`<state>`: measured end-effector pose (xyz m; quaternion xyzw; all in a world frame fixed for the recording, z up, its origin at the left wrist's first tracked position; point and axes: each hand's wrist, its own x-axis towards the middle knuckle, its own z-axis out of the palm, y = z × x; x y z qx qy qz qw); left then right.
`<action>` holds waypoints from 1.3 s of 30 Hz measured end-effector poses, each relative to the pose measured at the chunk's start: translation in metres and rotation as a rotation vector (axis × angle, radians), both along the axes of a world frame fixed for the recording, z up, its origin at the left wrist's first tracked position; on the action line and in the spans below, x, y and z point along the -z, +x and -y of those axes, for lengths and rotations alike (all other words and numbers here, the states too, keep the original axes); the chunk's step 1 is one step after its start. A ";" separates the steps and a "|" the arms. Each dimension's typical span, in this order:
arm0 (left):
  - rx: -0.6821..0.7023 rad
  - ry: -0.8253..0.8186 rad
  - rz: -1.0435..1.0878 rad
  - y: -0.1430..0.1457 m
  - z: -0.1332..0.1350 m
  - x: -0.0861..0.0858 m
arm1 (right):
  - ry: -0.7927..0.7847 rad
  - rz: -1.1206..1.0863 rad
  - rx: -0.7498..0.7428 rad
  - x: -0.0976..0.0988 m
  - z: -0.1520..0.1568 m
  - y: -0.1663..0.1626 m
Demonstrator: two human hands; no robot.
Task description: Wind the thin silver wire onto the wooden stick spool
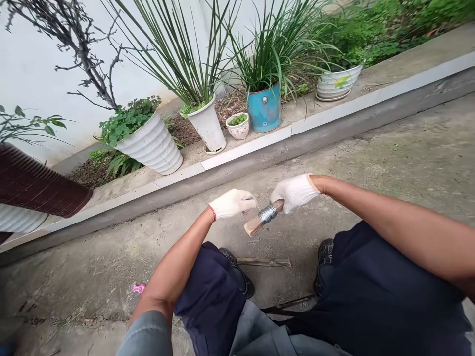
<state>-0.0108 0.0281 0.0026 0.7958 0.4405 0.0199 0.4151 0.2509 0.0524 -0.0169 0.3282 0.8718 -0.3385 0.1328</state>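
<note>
Both of my hands wear white cotton gloves. My right hand (294, 192) is closed on the upper end of a short wooden stick (254, 226) that has a coil of thin grey wire (267, 214) wound round its middle. My left hand (232, 202) is closed in a pinch just left of the coil, seemingly on a thin wire end that is too fine to make out. The stick slants down to the left, above the concrete ground between my knees.
A flat wooden strip (263, 262) lies on the ground between my shoes. A small pink object (139, 288) lies to the left. Beyond a raised concrete curb (260, 148) stand white ribbed pots (154, 146), a blue pot (264, 109) and grassy plants against a wall.
</note>
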 end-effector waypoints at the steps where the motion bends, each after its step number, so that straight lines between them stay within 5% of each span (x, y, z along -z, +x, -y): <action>1: -0.014 -0.024 0.071 -0.001 -0.005 -0.001 | 0.009 -0.050 0.031 -0.001 -0.002 0.003; 4: -0.107 -0.169 0.361 0.000 -0.017 0.006 | 0.090 -0.130 0.190 -0.006 -0.007 0.007; 9: -0.378 -0.458 0.855 0.015 -0.031 0.051 | 0.068 -0.183 0.565 -0.007 -0.025 -0.005; 13: -0.317 -0.571 0.750 0.030 -0.033 0.074 | 0.333 0.010 0.683 0.005 -0.052 -0.008; 17: -0.302 -0.516 0.494 0.038 -0.032 0.067 | 0.516 0.268 0.633 0.020 -0.069 -0.001; 22: -0.306 -0.310 0.161 0.032 -0.036 0.052 | 0.468 0.405 0.429 0.041 -0.061 -0.005; 26: -0.007 0.080 -0.152 0.020 -0.039 0.050 | 0.421 0.463 0.120 0.055 -0.042 -0.015; 29: 0.078 0.124 -0.193 0.012 -0.041 0.053 | 0.348 0.354 -0.005 0.051 -0.026 -0.016; 34: 0.069 0.022 0.002 0.006 -0.048 0.060 | 0.199 0.114 0.186 0.029 -0.017 -0.004; 39: -0.028 -0.038 0.068 0.016 -0.048 0.059 | 0.285 -0.068 0.383 0.023 -0.033 0.006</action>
